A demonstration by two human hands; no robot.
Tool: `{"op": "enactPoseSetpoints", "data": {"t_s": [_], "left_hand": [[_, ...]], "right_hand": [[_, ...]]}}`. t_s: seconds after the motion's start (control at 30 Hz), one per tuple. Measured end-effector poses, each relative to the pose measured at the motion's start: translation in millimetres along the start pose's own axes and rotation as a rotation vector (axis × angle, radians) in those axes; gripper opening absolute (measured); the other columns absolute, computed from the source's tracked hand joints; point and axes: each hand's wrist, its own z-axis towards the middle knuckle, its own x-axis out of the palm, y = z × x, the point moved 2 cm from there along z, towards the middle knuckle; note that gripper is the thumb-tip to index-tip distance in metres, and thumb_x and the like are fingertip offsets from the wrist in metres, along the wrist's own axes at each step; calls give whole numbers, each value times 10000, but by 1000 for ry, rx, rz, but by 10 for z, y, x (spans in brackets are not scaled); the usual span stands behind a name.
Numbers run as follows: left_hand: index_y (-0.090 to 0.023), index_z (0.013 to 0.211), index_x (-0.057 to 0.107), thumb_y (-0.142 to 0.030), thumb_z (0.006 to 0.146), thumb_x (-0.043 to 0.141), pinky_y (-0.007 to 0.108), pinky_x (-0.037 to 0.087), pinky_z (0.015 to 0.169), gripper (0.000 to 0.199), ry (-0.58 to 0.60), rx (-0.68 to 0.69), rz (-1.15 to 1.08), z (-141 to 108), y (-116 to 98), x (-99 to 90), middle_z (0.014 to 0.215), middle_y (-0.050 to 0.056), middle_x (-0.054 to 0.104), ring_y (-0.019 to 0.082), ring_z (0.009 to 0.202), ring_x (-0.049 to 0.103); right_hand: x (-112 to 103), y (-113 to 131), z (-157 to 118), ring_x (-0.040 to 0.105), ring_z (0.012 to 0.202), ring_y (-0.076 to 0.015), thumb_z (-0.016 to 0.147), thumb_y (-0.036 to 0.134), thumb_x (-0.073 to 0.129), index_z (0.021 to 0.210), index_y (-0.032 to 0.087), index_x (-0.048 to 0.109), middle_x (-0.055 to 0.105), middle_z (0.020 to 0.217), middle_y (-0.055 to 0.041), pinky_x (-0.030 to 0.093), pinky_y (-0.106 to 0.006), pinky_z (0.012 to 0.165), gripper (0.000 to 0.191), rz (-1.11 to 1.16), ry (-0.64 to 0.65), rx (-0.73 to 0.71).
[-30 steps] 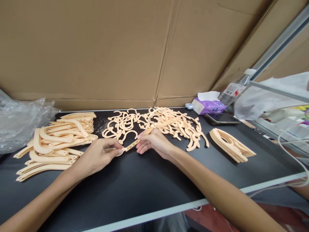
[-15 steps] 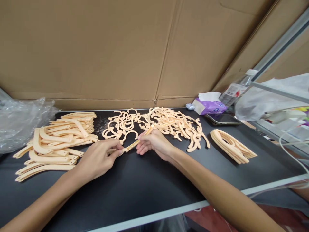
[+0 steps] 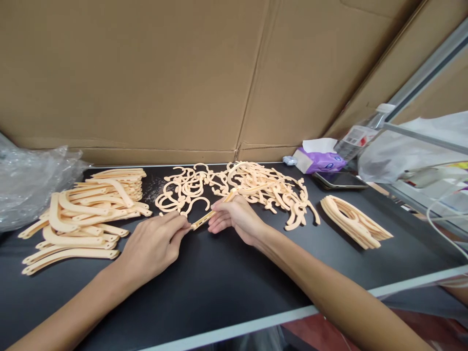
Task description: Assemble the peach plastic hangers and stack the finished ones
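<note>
My right hand (image 3: 236, 218) grips a cream plastic hanger arm (image 3: 204, 219) between thumb and fingers, with its slotted side showing. At the arm's near left end, my left hand (image 3: 157, 241) is closed, its thumb and fingertips pinching that end. Whatever else is between those fingertips is hidden. Behind the hands lies a heap of curved plastic hanger hooks (image 3: 281, 192), with more loose hooks (image 3: 186, 183) just left of it. On the left is a pile of cream hanger arms (image 3: 80, 239), beside my left forearm.
On the right lies a stack of folded hangers (image 3: 353, 222). Behind it are a phone (image 3: 340, 180), a purple tissue pack (image 3: 321, 158) and a plastic bottle (image 3: 361, 134). Clear plastic wrap (image 3: 36, 185) fills the left back corner. A cardboard wall (image 3: 146, 83) borders the black table (image 3: 234, 287).
My left hand has rolled over, so its back now covers more of the pinched end. The right hand keeps its hold almost unmoved. The view has shifted slightly.
</note>
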Motion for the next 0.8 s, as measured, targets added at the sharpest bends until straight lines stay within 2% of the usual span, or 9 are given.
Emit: {"op": "enactPoseSetpoints", "data": {"t_s": [0.17, 0.27, 0.37, 0.53, 0.6, 0.7, 0.8], "left_hand": [[-217, 788, 645, -373, 900, 522, 278, 472, 652, 227, 133, -194, -358, 51, 89, 28, 769, 5, 684, 183, 714, 649], [-220, 781, 649, -398, 880, 549, 280, 487, 645, 227, 162, -256, -450, 54, 121, 48, 749, 2, 689, 191, 713, 661], [-221, 787, 650, -380, 889, 531, 282, 478, 634, 223, 133, -222, -357, 48, 94, 33, 770, 10, 701, 196, 717, 665], [-224, 804, 656, -279, 924, 458, 307, 423, 617, 238, 0, -54, 113, 32, -40, -19, 823, 21, 718, 218, 729, 669], [-215, 815, 659, -248, 941, 427, 314, 419, 626, 266, -49, 15, 220, 19, -67, -14, 827, 28, 715, 218, 716, 668], [-206, 834, 655, -251, 960, 418, 302, 440, 657, 272, -101, 75, 178, 3, -42, 17, 827, 28, 704, 201, 730, 666], [-202, 852, 637, -288, 969, 437, 284, 452, 665, 248, -151, 64, 70, 2, 13, 52, 835, 22, 694, 183, 732, 657]], "right_hand": [[12, 1, 3, 655, 439, -181, 807, 61, 558, 686, 101, 615, 667, 529, -84, 564, -247, 447, 139, -7, 12, -1], [17, -9, 4, 646, 424, -179, 805, 59, 553, 680, 108, 608, 661, 517, -79, 557, -244, 436, 145, -11, 10, -6], [19, -23, 6, 643, 421, -178, 804, 64, 546, 678, 110, 612, 658, 512, -78, 555, -243, 431, 150, -6, 9, -14], [18, -25, 5, 642, 421, -178, 802, 72, 542, 667, 109, 616, 655, 510, -77, 549, -242, 429, 158, 16, -10, -20], [17, -22, 8, 639, 417, -177, 803, 80, 540, 652, 107, 617, 653, 508, -80, 545, -241, 427, 172, 21, -19, -19], [9, -23, 22, 648, 431, -182, 807, 96, 544, 635, 93, 628, 661, 524, -95, 552, -247, 440, 191, 24, -19, -23], [-8, -26, 41, 655, 443, -187, 814, 102, 539, 626, 79, 636, 666, 536, -107, 557, -254, 454, 213, 42, -12, -35]]}}
